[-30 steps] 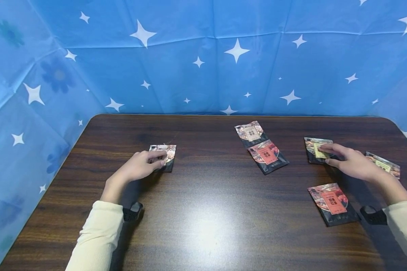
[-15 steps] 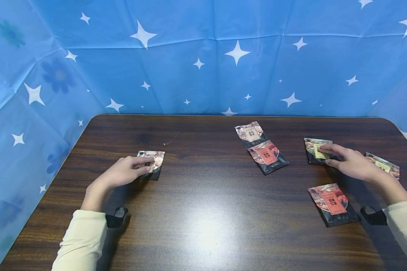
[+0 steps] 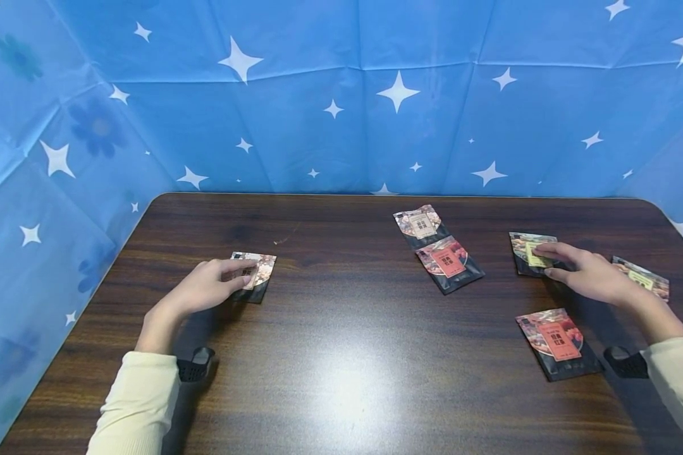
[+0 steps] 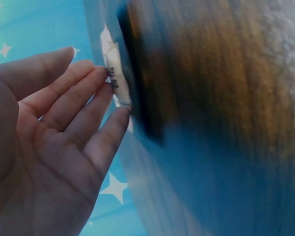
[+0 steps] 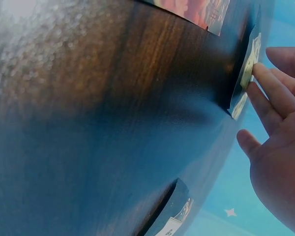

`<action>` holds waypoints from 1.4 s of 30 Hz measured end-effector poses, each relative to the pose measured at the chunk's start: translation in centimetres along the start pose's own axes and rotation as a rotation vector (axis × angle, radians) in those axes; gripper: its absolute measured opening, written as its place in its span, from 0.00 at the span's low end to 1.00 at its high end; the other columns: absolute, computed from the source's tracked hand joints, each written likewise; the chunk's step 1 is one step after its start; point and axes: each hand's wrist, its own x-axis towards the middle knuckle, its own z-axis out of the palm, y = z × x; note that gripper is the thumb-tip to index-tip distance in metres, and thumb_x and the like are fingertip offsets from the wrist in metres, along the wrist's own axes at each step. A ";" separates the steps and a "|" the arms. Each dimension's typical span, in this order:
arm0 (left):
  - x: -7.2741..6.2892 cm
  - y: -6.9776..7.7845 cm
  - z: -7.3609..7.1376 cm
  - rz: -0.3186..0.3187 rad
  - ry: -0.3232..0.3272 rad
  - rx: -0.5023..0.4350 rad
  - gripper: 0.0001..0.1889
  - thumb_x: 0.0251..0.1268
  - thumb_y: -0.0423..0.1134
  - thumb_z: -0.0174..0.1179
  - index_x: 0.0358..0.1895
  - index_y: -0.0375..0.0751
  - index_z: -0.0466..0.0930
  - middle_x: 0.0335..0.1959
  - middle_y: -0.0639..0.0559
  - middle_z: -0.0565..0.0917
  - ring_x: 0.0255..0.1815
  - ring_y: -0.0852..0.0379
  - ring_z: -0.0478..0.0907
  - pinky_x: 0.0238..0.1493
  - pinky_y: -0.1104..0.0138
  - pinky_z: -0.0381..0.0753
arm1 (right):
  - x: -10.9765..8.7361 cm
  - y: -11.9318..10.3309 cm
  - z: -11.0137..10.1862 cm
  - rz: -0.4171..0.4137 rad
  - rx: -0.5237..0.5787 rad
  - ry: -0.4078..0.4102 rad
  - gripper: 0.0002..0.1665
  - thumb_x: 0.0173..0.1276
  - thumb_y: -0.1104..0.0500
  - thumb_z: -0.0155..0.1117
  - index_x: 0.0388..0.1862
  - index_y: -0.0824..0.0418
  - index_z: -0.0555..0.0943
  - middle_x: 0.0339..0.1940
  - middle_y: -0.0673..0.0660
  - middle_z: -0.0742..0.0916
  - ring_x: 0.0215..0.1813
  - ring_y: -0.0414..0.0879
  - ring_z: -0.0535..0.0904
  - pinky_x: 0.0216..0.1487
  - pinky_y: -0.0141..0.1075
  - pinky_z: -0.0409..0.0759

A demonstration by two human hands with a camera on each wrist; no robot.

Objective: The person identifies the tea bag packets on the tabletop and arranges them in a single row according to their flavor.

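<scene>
On the left side of the table, my left hand [image 3: 205,287] rests its fingertips on a tea sachet with a pale label [image 3: 264,268]. The left wrist view has those fingers nearly straight against the sachet's printed face [image 4: 119,73], with the thumb held away from it. Over at the right, my right hand [image 3: 594,275] touches a yellow-labelled tea sachet [image 3: 520,248] with its fingertips, covering part of it. In the right wrist view the fingers reach out straight onto this sachet [image 5: 246,73]. Both sachets lie flat on the wood.
Right of centre lie a pale-labelled sachet [image 3: 424,225] and a red-labelled sachet [image 3: 449,262], end to end. Another red-labelled sachet [image 3: 559,344] is nearer me, and a second yellow-labelled one [image 3: 651,281] lies partly behind my right wrist. A blue starry curtain [image 3: 341,126] hangs beyond the table [image 3: 330,303].
My left hand slid its sachet to the left and a little nearer me, then came almost to a stop. The right hand and the other sachets have stayed in place.
</scene>
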 end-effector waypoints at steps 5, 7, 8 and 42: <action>0.0 -0.2 0.0 0.003 -0.008 -0.008 0.21 0.70 0.39 0.48 0.64 0.37 0.67 0.60 0.33 0.69 0.55 0.40 0.69 0.48 0.48 0.68 | 0.0 -0.1 0.0 0.007 -0.001 0.004 0.26 0.70 0.60 0.50 0.65 0.68 0.62 0.61 0.74 0.68 0.61 0.71 0.59 0.52 0.63 0.59; 0.0 -0.2 0.0 0.018 -0.004 -0.009 0.21 0.69 0.39 0.48 0.63 0.37 0.68 0.60 0.33 0.69 0.58 0.38 0.67 0.50 0.47 0.68 | -0.1 -0.1 0.0 0.012 -0.001 0.003 0.27 0.70 0.60 0.50 0.65 0.68 0.62 0.62 0.73 0.68 0.61 0.71 0.58 0.52 0.63 0.59; 0.1 -0.3 0.0 0.022 -0.005 -0.010 0.21 0.69 0.39 0.49 0.63 0.37 0.68 0.60 0.33 0.69 0.56 0.39 0.69 0.48 0.48 0.69 | -0.1 -0.2 0.1 0.011 0.000 0.003 0.27 0.70 0.59 0.50 0.65 0.68 0.62 0.62 0.73 0.68 0.61 0.71 0.58 0.52 0.63 0.59; 0.2 -0.4 -0.2 -0.037 -0.047 -0.048 0.22 0.70 0.40 0.48 0.65 0.40 0.66 0.59 0.35 0.70 0.22 0.55 0.63 0.38 0.58 0.64 | 3.9 -6.6 -0.2 -0.152 0.056 -0.044 0.26 0.69 0.64 0.51 0.65 0.69 0.62 0.61 0.69 0.71 0.61 0.64 0.64 0.55 0.57 0.62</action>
